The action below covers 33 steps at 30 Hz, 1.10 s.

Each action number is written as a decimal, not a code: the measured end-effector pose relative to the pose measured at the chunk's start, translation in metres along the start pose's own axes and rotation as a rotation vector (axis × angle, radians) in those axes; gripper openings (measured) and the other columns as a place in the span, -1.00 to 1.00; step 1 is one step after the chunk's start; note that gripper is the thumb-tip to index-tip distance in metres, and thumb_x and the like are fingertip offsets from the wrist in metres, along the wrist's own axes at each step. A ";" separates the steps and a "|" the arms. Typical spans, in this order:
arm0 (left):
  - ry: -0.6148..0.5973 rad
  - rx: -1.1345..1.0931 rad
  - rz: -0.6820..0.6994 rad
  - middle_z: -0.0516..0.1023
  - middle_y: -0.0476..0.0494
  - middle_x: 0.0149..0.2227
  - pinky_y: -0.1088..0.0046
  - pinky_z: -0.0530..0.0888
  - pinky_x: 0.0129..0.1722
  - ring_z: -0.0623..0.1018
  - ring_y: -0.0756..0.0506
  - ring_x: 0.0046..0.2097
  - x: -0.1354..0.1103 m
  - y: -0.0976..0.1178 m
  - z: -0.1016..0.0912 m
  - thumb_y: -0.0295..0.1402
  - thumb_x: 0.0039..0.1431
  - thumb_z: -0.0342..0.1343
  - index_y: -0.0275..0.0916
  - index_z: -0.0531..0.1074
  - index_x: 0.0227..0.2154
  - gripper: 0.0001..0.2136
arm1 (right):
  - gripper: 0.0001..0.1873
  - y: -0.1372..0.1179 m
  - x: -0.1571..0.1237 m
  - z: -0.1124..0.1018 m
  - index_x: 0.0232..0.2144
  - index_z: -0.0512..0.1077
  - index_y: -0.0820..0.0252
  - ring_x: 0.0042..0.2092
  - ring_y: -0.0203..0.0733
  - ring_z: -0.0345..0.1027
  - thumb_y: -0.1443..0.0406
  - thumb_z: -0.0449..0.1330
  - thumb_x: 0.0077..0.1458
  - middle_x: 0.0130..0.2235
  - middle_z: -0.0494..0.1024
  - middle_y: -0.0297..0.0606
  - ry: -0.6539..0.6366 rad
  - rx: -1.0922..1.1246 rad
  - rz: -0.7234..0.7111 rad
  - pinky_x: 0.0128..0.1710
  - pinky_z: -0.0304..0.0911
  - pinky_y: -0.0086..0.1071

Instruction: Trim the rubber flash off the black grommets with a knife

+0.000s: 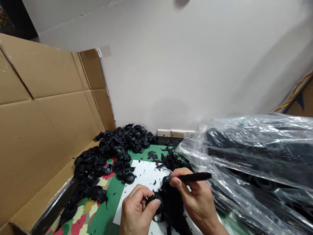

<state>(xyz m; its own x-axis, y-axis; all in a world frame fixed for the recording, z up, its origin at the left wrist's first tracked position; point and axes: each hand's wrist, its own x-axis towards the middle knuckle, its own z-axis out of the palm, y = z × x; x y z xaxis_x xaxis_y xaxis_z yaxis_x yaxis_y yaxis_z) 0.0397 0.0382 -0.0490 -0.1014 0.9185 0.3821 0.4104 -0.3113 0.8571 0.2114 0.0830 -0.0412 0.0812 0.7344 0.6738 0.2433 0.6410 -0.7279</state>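
My left hand (140, 209) pinches a round black rubber part (158, 199) between thumb and fingers, over a white sheet (144, 168). In my right hand (195, 195) is a slim black pen-like tool (195, 177), its handle pointing right. The tool's tip is hard to make out against the dark pieces. Between and below the hands lies a black rubber sheet or strip (174, 209), partly covered by the hands. A further round black part (166, 182) shows just left of my right fingertips.
Many similar black rubber parts (119, 148) are heaped at the left on a green mat (105, 209). Black scraps (174, 160) lie behind my right hand. A cardboard wall (49, 124) stands left, a clear plastic bag (256, 156) of black pieces right, a white wall (171, 71) behind.
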 end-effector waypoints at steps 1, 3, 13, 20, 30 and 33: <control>-0.022 0.001 0.000 0.41 0.02 -0.52 0.53 0.24 -0.57 0.30 0.02 -0.55 0.001 -0.002 -0.002 -0.42 -0.01 0.21 -0.20 0.45 -0.53 -0.94 | -0.94 0.002 -0.001 0.000 -0.40 0.43 0.15 -0.50 -0.27 0.38 0.30 0.16 0.10 -0.47 0.48 -0.33 -0.006 0.054 0.074 -0.50 0.30 -0.46; -0.037 0.003 0.003 0.42 0.02 -0.51 0.53 0.24 -0.57 0.30 0.02 -0.55 0.002 -0.004 -0.003 -0.41 0.00 0.21 -0.20 0.46 -0.52 -0.94 | -0.86 0.003 -0.003 0.000 -0.40 0.43 0.16 -0.51 -0.27 0.37 0.22 0.16 0.12 -0.47 0.46 -0.34 -0.047 0.193 0.222 -0.49 0.31 -0.45; 0.060 -0.114 -0.004 0.42 0.04 -0.49 0.55 0.21 -0.58 0.26 0.04 -0.55 0.000 0.004 0.000 -0.50 -0.11 0.27 -0.21 0.48 -0.51 -0.91 | -0.69 -0.005 -0.001 0.000 -0.47 0.43 0.23 -0.55 -0.32 0.32 0.08 0.23 0.03 -0.48 0.40 -0.34 -0.093 0.501 0.478 -0.55 0.28 -0.46; 0.013 -0.145 -0.001 0.46 0.01 -0.46 0.55 0.30 -0.55 0.33 0.00 -0.51 0.005 0.008 -0.006 -0.54 -0.16 0.27 -0.21 0.50 -0.49 -0.86 | -0.67 -0.016 0.001 0.000 -0.45 0.40 0.22 -0.50 -0.20 0.44 0.05 0.21 0.05 -0.52 0.49 -0.30 -0.098 0.594 0.531 -0.48 0.33 -0.38; 0.030 -0.120 0.025 0.47 0.02 -0.47 0.55 0.30 -0.55 0.33 0.01 -0.52 0.005 0.012 -0.004 -0.54 -0.19 0.28 -0.20 0.50 -0.50 -0.85 | -0.68 -0.019 0.007 -0.007 -0.41 0.37 0.19 -0.40 -0.15 0.51 0.04 0.14 0.11 -0.34 0.52 -0.24 -0.178 0.603 0.475 -0.42 0.37 -0.33; 0.038 -0.127 0.040 0.47 0.02 -0.48 0.55 0.33 -0.53 0.37 -0.01 -0.50 0.005 0.016 -0.004 -0.57 -0.19 0.27 -0.20 0.49 -0.53 -0.85 | -0.65 -0.023 0.011 -0.011 -0.42 0.38 0.20 -0.45 -0.19 0.43 0.02 0.10 0.12 -0.42 0.51 -0.26 -0.262 0.479 0.424 -0.44 0.32 -0.34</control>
<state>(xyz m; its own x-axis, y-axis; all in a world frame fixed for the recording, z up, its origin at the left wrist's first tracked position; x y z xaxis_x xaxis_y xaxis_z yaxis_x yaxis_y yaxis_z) 0.0423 0.0364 -0.0322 -0.1225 0.8956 0.4277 0.2966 -0.3783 0.8769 0.2170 0.0740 -0.0161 -0.1761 0.9345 0.3095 -0.2166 0.2700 -0.9382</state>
